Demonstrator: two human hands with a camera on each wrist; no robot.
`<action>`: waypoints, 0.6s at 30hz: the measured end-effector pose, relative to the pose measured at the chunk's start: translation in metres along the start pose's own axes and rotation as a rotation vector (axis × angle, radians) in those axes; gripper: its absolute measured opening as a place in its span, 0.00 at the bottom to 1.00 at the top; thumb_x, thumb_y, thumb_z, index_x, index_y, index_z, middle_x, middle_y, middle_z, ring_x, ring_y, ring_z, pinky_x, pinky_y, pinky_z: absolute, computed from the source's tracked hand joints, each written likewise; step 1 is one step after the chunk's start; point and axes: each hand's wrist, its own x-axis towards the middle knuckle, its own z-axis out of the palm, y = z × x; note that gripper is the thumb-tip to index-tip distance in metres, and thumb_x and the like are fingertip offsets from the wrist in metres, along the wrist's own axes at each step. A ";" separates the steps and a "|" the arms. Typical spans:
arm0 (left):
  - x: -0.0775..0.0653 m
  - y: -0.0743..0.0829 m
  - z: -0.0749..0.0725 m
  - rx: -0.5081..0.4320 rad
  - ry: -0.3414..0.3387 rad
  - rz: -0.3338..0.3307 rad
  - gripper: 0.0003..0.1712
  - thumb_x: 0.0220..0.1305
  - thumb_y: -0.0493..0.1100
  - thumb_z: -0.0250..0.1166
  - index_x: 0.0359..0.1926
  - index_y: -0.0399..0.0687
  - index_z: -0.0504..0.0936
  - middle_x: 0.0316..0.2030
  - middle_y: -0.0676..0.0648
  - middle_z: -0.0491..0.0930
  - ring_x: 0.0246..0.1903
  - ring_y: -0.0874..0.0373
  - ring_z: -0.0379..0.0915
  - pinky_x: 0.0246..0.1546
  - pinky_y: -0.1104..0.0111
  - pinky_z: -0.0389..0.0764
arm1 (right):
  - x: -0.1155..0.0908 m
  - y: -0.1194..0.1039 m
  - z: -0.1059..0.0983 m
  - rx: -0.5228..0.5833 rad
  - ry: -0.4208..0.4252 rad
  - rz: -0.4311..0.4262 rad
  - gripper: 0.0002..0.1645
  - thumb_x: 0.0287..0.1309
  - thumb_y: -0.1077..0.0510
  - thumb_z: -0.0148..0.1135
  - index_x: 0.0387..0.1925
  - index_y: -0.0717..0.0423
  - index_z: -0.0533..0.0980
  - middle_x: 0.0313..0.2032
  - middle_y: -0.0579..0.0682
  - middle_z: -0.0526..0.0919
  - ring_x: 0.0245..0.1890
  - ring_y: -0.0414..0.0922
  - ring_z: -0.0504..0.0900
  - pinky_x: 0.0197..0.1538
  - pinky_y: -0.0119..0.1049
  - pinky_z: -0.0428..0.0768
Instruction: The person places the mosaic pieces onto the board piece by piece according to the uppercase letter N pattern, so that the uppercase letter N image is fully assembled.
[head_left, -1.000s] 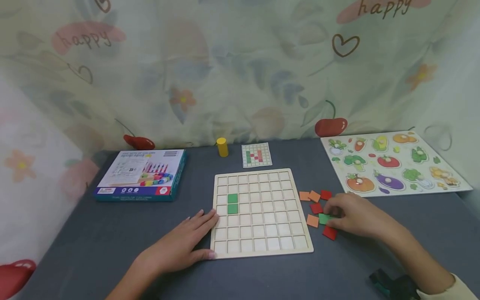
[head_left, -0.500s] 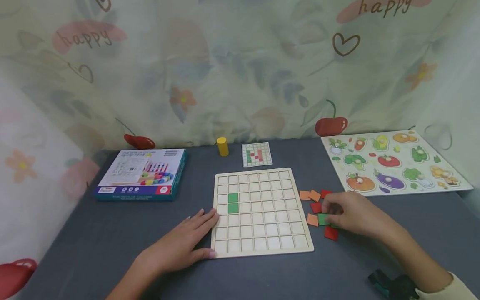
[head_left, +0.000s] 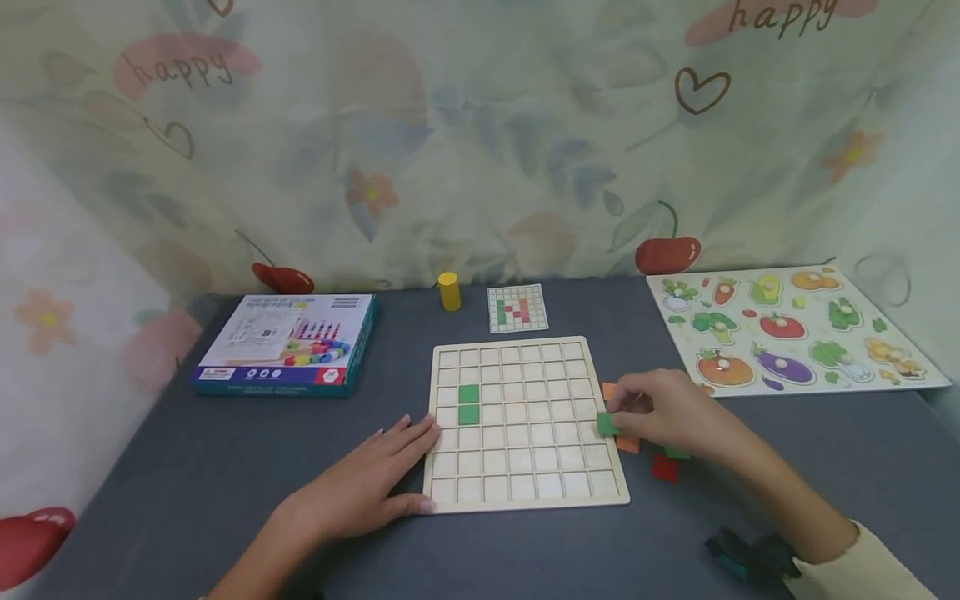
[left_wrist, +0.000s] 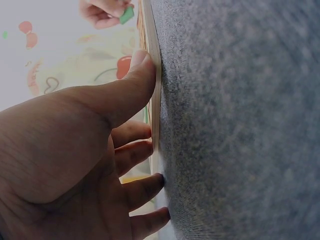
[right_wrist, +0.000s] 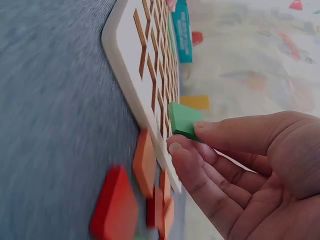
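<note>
A pale wooden grid board (head_left: pixel 528 483) lies flat on the dark table, with two green tiles (head_left: pixel 468 404) set one above the other in its left part. My left hand (head_left: pixel 367 479) rests at the board's left edge, fingers stretched and touching the rim. Between thumb and fingers my right hand (head_left: pixel 663 412) pinches a square green tile (right_wrist: pixel 184 120), held over the board's right edge. Beneath and beside that hand lie loose tiles: an orange tile (head_left: pixel 628 444), a red tile (head_left: pixel 664 468) and a green tile (head_left: pixel 677 452). The hand partly hides the others.
Behind the board lie a small pattern card (head_left: pixel 518 309) and a standing yellow cylinder (head_left: pixel 449 292). A boxed set (head_left: pixel 285 343) sits at left. To the right is a vegetable puzzle board (head_left: pixel 795 329). A dark object (head_left: pixel 750 554) lies near the right forearm.
My right hand has picked a green tile out of the loose pile and moved left with it to the board's edge. The left hand has stayed in place.
</note>
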 end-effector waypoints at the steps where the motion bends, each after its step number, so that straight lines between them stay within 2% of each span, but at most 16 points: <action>1: 0.000 0.000 0.000 -0.002 -0.001 0.001 0.52 0.62 0.68 0.63 0.80 0.55 0.54 0.78 0.52 0.51 0.76 0.45 0.40 0.71 0.42 0.49 | 0.004 -0.002 0.003 0.010 -0.001 -0.005 0.04 0.57 0.62 0.71 0.31 0.51 0.82 0.27 0.40 0.81 0.28 0.38 0.79 0.34 0.35 0.79; 12: 0.000 -0.001 0.002 -0.012 -0.004 0.000 0.53 0.61 0.69 0.63 0.79 0.55 0.54 0.78 0.52 0.51 0.76 0.44 0.41 0.70 0.41 0.50 | 0.047 -0.033 0.040 0.030 -0.024 -0.074 0.07 0.55 0.64 0.71 0.27 0.49 0.83 0.25 0.38 0.80 0.27 0.39 0.77 0.33 0.35 0.77; 18: 0.000 -0.001 0.002 -0.011 0.012 0.018 0.51 0.63 0.68 0.62 0.79 0.54 0.54 0.78 0.51 0.51 0.76 0.44 0.42 0.70 0.41 0.50 | 0.065 -0.057 0.058 0.002 -0.032 -0.154 0.09 0.55 0.66 0.69 0.25 0.48 0.81 0.25 0.36 0.80 0.27 0.35 0.77 0.36 0.35 0.77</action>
